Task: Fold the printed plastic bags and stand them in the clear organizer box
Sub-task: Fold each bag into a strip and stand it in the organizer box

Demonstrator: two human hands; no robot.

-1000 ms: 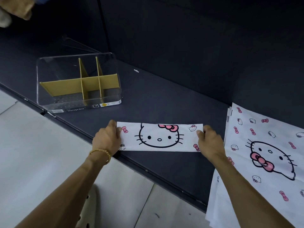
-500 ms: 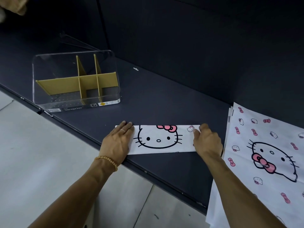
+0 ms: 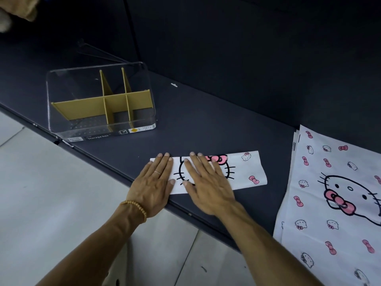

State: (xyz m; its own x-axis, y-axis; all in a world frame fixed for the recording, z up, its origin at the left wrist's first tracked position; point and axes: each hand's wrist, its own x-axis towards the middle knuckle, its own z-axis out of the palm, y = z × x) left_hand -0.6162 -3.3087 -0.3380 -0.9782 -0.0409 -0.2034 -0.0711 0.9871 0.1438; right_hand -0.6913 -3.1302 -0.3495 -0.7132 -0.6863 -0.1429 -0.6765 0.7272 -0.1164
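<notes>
A white plastic bag printed with a cat face and pink bows lies folded into a long strip near the front edge of the dark shelf. My left hand presses flat on the strip's left end, fingers straight. My right hand lies flat on the strip's middle, covering much of the cat face. The clear organizer box with yellow dividers stands to the back left, with nothing in its compartments.
A stack of unfolded printed bags lies at the right and hangs over the shelf's front edge. A dark back wall rises behind the shelf. Below the edge is a pale tiled floor.
My right hand has left the strip's right end and slid left onto its middle, now flat. My left hand stays pressed on the left end. The view has shifted slightly.
</notes>
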